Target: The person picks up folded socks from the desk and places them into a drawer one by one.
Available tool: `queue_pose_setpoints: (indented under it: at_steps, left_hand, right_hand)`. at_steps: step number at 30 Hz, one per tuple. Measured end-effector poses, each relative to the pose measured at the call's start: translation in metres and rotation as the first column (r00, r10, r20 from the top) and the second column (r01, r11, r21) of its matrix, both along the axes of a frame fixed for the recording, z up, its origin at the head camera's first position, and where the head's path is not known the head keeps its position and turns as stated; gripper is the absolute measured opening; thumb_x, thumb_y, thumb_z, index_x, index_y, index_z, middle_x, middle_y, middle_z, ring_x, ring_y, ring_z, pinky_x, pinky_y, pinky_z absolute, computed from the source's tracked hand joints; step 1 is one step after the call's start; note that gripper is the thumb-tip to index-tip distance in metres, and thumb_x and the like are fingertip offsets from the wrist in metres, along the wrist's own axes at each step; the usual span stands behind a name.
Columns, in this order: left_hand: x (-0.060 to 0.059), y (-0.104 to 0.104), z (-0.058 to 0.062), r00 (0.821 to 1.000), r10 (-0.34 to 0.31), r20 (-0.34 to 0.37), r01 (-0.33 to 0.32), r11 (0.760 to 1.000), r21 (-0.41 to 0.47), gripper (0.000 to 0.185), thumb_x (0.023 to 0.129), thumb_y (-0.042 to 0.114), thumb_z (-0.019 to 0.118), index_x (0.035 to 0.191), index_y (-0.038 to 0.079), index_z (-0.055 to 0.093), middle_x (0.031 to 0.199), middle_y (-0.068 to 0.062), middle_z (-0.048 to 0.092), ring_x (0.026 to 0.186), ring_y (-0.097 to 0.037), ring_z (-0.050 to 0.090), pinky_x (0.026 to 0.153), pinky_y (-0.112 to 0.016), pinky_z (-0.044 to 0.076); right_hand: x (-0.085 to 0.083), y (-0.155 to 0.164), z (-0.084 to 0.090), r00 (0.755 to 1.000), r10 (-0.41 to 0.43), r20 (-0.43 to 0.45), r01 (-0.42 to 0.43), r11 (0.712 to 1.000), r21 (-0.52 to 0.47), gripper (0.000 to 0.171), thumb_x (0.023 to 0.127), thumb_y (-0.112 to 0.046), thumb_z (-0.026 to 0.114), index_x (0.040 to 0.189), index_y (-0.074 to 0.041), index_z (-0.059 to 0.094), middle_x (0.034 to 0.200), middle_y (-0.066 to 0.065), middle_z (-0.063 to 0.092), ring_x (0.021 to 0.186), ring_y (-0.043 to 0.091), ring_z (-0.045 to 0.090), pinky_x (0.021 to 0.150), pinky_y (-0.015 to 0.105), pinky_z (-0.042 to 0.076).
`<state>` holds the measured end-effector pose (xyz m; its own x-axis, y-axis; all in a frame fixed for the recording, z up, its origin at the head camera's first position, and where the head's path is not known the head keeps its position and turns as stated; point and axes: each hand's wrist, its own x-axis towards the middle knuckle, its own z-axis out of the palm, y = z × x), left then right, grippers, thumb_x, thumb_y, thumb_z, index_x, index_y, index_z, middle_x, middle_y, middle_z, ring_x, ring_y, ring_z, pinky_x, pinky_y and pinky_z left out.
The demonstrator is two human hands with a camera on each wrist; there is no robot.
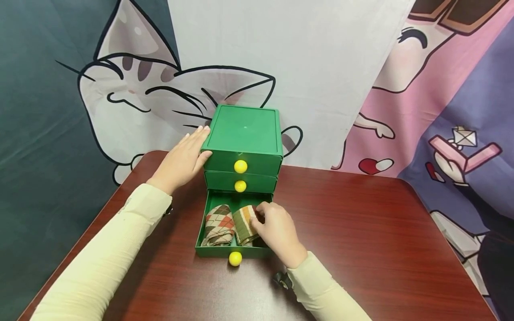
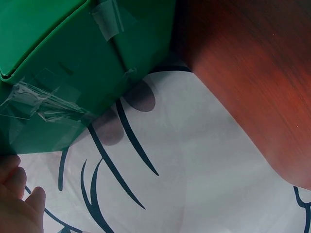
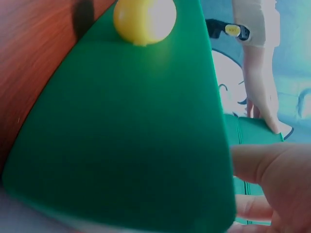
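Note:
A small green drawer chest (image 1: 245,133) with yellow knobs stands at the back of the table. Its bottom drawer (image 1: 213,250) is pulled out and holds an argyle rolled sock (image 1: 218,224) and a green-striped rolled sock (image 1: 242,223). My left hand (image 1: 184,159) lies flat against the chest's left side with straight fingers; its fingertips (image 2: 19,194) show beside the green wall (image 2: 77,63) in the left wrist view. My right hand (image 1: 277,229) reaches into the drawer and its fingers curl on the striped sock. The right wrist view shows the drawer front (image 3: 126,136) and its knob (image 3: 144,19).
The chest stands on a dark red-brown table (image 1: 361,232) with rounded corners. A cartoon cat cloth (image 1: 160,89) hangs right behind it. Bare tabletop spreads to the right and in front of the drawer.

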<state>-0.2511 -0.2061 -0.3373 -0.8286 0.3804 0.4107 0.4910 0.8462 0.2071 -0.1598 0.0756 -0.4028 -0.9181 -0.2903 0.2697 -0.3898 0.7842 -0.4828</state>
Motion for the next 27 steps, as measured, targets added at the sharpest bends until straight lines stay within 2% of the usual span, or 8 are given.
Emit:
queue_pose_setpoints:
  at_steps: [3, 7, 11, 14, 20, 24, 27]
  left_hand:
    - [-0.001, 0.0, 0.0, 1.0, 0.0, -0.005, 0.0, 1.0, 0.002, 0.063, 0.109, 0.031, 0.047, 0.158, -0.003, 0.027, 0.163, -0.019, 0.03, 0.152, -0.034, 0.025, 0.126, -0.047, 0.015]
    - [-0.001, 0.001, 0.0, 1.0, -0.001, -0.006, 0.001, 1.0, 0.003, 0.063, 0.109, 0.031, 0.047, 0.158, -0.003, 0.027, 0.163, -0.019, 0.03, 0.152, -0.034, 0.024, 0.126, -0.047, 0.015]
    - [0.0, 0.001, 0.0, 1.0, 0.001, 0.001, -0.001, 1.0, 0.001, 0.063, 0.109, 0.031, 0.046, 0.158, -0.003, 0.026, 0.163, -0.019, 0.03, 0.153, -0.033, 0.023, 0.126, -0.047, 0.015]
    - [0.001, 0.0, 0.0, 1.0, 0.005, 0.008, -0.005, 1.0, 0.002, 0.063, 0.11, 0.032, 0.046, 0.159, -0.003, 0.026, 0.164, -0.018, 0.029, 0.153, -0.033, 0.022, 0.126, -0.047, 0.015]
    - [0.002, 0.0, -0.001, 1.0, 0.003, 0.012, -0.003, 1.0, 0.008, 0.063, 0.11, 0.033, 0.045, 0.159, -0.002, 0.025, 0.164, -0.018, 0.029, 0.153, -0.033, 0.022, 0.126, -0.049, 0.015]
    - [0.001, -0.001, -0.001, 1.0, 0.001, 0.005, -0.001, 1.0, 0.011, 0.063, 0.11, 0.033, 0.045, 0.159, -0.001, 0.025, 0.164, -0.017, 0.028, 0.153, -0.032, 0.022, 0.126, -0.048, 0.015]
    - [0.0, -0.001, -0.002, 1.0, 0.0, 0.003, 0.0, 1.0, 0.013, 0.063, 0.11, 0.034, 0.044, 0.159, -0.001, 0.025, 0.164, -0.016, 0.028, 0.154, -0.031, 0.021, 0.126, -0.047, 0.014]
  right_hand:
    - [-0.002, 0.005, 0.0, 1.0, -0.014, 0.006, 0.014, 1.0, -0.009, 0.01, 0.086, -0.014, 0.076, 0.094, -0.007, 0.074, 0.089, 0.004, 0.073, 0.079, 0.019, 0.068, 0.068, 0.038, 0.057]
    - [-0.004, 0.011, -0.001, 0.999, -0.018, 0.032, 0.019, 0.999, -0.032, 0.009, 0.087, -0.013, 0.075, 0.095, -0.009, 0.075, 0.091, 0.003, 0.074, 0.081, 0.02, 0.07, 0.066, 0.038, 0.058]
    - [-0.002, 0.016, 0.0, 0.999, 0.005, 0.049, -0.001, 0.997, -0.077, 0.007, 0.088, -0.012, 0.076, 0.094, -0.009, 0.075, 0.089, 0.001, 0.074, 0.074, 0.017, 0.067, 0.064, 0.032, 0.054]
    - [0.002, 0.019, 0.002, 0.997, 0.037, 0.066, -0.027, 0.988, -0.15, 0.008, 0.089, -0.012, 0.075, 0.097, -0.009, 0.075, 0.086, -0.002, 0.071, 0.07, 0.013, 0.062, 0.063, 0.028, 0.052]
    - [0.021, 0.023, 0.003, 0.981, 0.14, 0.131, -0.087, 0.934, -0.347, 0.01, 0.092, -0.008, 0.071, 0.102, -0.009, 0.074, 0.083, -0.008, 0.068, 0.07, 0.007, 0.061, 0.065, 0.024, 0.055]
    - [0.033, 0.025, 0.003, 0.962, 0.226, 0.155, -0.135, 0.883, -0.449, 0.008, 0.096, -0.009, 0.069, 0.101, -0.007, 0.074, 0.084, 0.002, 0.072, 0.069, 0.013, 0.066, 0.064, 0.024, 0.057]
    - [0.043, 0.026, 0.003, 0.931, 0.308, 0.193, -0.169, 0.837, -0.52, 0.012, 0.1, -0.013, 0.065, 0.101, -0.003, 0.073, 0.086, 0.011, 0.073, 0.07, 0.021, 0.07, 0.063, 0.025, 0.058]
